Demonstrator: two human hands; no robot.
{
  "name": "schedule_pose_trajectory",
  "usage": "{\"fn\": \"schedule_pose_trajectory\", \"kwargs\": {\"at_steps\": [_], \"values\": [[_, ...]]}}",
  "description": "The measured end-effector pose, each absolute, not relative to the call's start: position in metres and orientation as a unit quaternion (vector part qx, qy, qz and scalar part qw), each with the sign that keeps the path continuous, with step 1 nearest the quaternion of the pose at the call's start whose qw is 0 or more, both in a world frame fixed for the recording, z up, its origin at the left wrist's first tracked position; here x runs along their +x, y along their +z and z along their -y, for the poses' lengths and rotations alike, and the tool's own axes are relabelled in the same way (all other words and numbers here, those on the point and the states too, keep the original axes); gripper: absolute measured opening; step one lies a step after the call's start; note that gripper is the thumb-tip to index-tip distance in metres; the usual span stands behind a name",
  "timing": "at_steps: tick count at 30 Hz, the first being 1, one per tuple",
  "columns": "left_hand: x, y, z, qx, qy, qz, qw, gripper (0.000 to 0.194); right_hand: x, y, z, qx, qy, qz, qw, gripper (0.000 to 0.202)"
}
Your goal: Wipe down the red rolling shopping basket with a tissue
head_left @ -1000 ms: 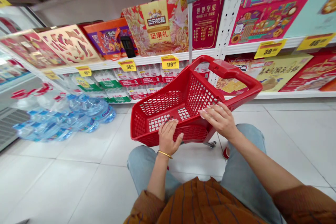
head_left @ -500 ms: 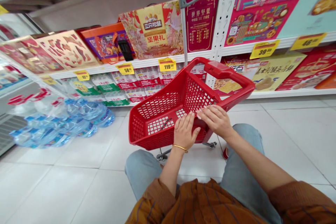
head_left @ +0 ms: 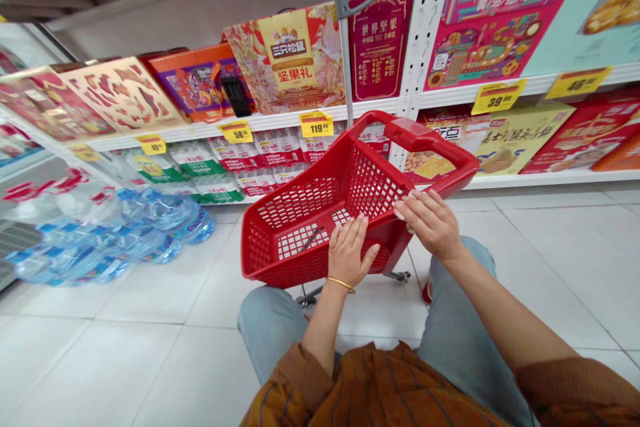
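Note:
A red plastic shopping cart (head_left: pixel 295 265) with a perforated basket and a long handle stands in front of my knees. Its basket holds no goods. My left hand (head_left: pixel 349 250), with a gold bangle at the wrist, rests on the basket's near rim, fingers stretched out and thumb apart. To its right, my right hand (head_left: pixel 431 221) lies over the rear corner by the base of the handle. Its fingers are extended close together, and its thumb is mostly hidden beneath them.
A white shelf (head_left: pixel 375 107) runs behind the cart, bearing gift boxes (head_left: pixel 290 60), yellow price tags (head_left: pixel 317 124) and packs of bottled water (head_left: pixel 245 153). Large water bottles (head_left: pixel 150 227) stand on the tiled floor (head_left: pixel 215 360) at left. A grey metal pole (head_left: pixel 345 60) rises behind the basket.
My right hand has shifted right along the rim, away from my left hand, towards the handle's base. My left hand stays on the rim. The view has moved slightly.

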State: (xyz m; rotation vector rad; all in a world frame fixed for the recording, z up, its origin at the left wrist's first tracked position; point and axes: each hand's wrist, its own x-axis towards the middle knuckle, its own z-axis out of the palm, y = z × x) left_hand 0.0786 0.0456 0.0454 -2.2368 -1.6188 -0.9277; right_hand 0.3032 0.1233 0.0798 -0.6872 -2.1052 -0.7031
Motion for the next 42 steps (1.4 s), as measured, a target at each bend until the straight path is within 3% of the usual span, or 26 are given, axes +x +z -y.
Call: {"fn": "schedule_pose_trajectory", "kwargs": {"at_steps": [7,13,22,32,39,42], "values": [[0.079,0.046,-0.044,-0.756,-0.317,0.562,0.112,0.056,0.286,0.076,-0.108,-0.334,-0.234,0.783,0.470,0.044],[0.072,0.042,-0.042,-0.757,-0.346,0.541,0.119,0.053,0.250,0.070,-0.102,-0.256,-0.266,0.845,0.388,0.031],[0.063,0.042,-0.040,-0.759,-0.352,0.536,0.117,0.052,0.280,0.075,-0.115,-0.271,-0.312,0.817,0.401,0.032],[0.072,0.062,-0.039,-0.741,-0.360,0.553,0.123,0.048,0.289,0.082,-0.122,-0.316,-0.201,0.763,0.526,0.033],[0.110,0.094,-0.074,-0.826,-0.281,0.473,0.120,0.070,0.275,0.075,-0.123,-0.337,-0.195,0.731,0.560,0.039],[0.114,0.090,-0.083,-0.830,-0.285,0.471,0.095,0.071,0.267,0.062,-0.127,-0.371,-0.202,0.703,0.572,0.039]]}}
